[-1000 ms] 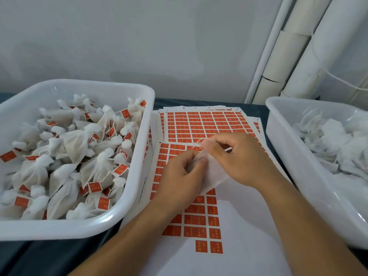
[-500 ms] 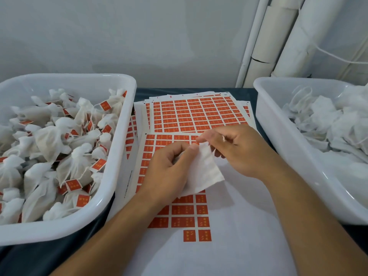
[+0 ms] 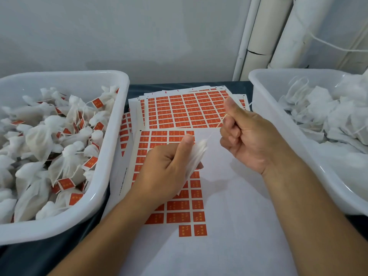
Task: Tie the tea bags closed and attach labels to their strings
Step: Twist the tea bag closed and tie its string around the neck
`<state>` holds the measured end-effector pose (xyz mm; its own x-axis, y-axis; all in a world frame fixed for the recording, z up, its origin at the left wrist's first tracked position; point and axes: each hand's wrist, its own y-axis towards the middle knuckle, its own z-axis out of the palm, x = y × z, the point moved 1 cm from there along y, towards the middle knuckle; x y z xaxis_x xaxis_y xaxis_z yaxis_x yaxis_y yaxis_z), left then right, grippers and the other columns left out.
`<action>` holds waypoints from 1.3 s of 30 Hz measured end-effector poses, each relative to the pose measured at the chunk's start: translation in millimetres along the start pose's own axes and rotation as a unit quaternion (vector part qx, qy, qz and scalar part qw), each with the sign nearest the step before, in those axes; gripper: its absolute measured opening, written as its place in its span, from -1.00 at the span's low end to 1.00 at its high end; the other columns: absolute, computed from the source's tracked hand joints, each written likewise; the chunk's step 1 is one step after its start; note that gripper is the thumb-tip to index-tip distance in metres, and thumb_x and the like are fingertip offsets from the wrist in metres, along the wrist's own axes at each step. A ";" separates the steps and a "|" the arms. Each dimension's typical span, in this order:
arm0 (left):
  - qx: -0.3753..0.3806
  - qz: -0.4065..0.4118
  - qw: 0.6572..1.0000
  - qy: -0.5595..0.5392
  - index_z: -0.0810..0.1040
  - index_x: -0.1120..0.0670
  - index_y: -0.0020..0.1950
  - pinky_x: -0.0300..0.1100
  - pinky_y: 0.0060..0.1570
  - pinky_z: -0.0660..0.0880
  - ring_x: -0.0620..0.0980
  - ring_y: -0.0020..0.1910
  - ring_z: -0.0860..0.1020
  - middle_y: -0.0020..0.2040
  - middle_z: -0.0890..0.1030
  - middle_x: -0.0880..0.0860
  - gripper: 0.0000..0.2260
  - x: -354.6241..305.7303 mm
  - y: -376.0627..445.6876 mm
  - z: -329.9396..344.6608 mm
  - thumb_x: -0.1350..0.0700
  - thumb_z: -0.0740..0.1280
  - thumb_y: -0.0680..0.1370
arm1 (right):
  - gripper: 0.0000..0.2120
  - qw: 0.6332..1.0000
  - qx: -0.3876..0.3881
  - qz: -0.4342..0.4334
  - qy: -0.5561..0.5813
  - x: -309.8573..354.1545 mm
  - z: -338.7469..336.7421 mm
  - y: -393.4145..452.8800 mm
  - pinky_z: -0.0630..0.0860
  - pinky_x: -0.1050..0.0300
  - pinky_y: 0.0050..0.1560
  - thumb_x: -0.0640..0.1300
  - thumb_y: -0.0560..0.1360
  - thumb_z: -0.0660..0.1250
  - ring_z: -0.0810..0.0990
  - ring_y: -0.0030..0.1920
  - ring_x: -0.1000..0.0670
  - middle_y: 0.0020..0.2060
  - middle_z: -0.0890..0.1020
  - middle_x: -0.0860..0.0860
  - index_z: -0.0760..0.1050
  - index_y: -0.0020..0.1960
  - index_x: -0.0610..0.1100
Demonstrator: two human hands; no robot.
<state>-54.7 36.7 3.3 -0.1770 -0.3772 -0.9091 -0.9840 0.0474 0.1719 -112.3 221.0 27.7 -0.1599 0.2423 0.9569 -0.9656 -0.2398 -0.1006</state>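
Two bare forearms enter from the bottom edge, one from about seven o'clock and one from about five o'clock, ending in the bare left hand (image 3: 163, 172) and bare right hand (image 3: 249, 136). No sleeves, gloves, rings, watch or bracelets show anywhere on them. Both arms are uncovered right to the frame edge. Fingernails are short and unpainted, plainest on the two thumbs. No other part of the person shows.
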 end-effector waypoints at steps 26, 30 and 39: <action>0.106 -0.269 0.885 -0.365 0.44 0.02 0.49 -0.17 0.18 0.55 -0.08 0.26 0.62 0.31 0.64 -0.01 -0.47 3.0 3.6 14.1 -0.26 -0.01 0.70 | -0.54 0.973 0.078 -0.118 -0.184 -3.2 37.9 -18.6 0.62 0.16 -0.14 0.23 0.56 0.21 0.70 -0.20 -0.07 -0.27 0.68 -0.05 0.62 -0.36 0.01; 0.046 -0.247 0.854 -0.455 0.70 0.05 0.16 -0.11 0.11 0.61 -0.06 0.08 0.70 0.06 0.74 0.06 -0.56 3.0 4.2 4.0 -0.12 0.07 0.73 | -0.53 0.968 0.112 -0.090 -0.208 -13.7 44.4 -17.1 0.61 0.17 -0.16 0.20 0.58 0.21 0.68 -0.25 -0.04 -0.27 0.67 -0.04 0.62 -0.36 0.00; -0.018 -0.162 0.908 -0.387 0.60 -0.14 0.18 0.06 0.36 0.46 0.00 0.21 0.66 0.16 0.71 0.04 -0.73 0.3 4.9 -4.1 -0.17 0.16 0.67 | -0.55 0.992 0.074 0.101 -0.010 -22.4 33.1 -7.2 0.58 0.22 -0.27 0.22 0.57 0.31 0.59 -0.34 0.09 -0.32 0.62 0.03 0.56 -0.37 -0.03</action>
<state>-59.4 33.0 5.4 0.1459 0.3968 -0.9062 -0.9881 0.0141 -0.1529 -95.0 186.2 16.0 -0.3416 0.1572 0.9266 -0.8733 -0.4175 -0.2511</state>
